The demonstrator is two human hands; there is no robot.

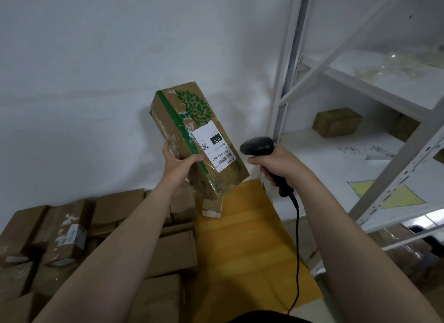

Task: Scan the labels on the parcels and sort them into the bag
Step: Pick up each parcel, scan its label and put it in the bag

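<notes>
My left hand (179, 165) grips a long brown cardboard parcel (192, 120) with a green leaf print, held up tilted in front of the white wall. Its white shipping label (212, 146) with a barcode faces me. My right hand (281, 164) holds a black corded barcode scanner (257, 146) by its handle, just right of the parcel, with its head pointing toward the label. No bag is clearly seen.
Several brown parcels (72, 236) are piled at the lower left. A yellow surface (242, 238) lies below the hands. A white metal shelf rack (360, 154) stands at the right, with a small box (336, 122) on one shelf.
</notes>
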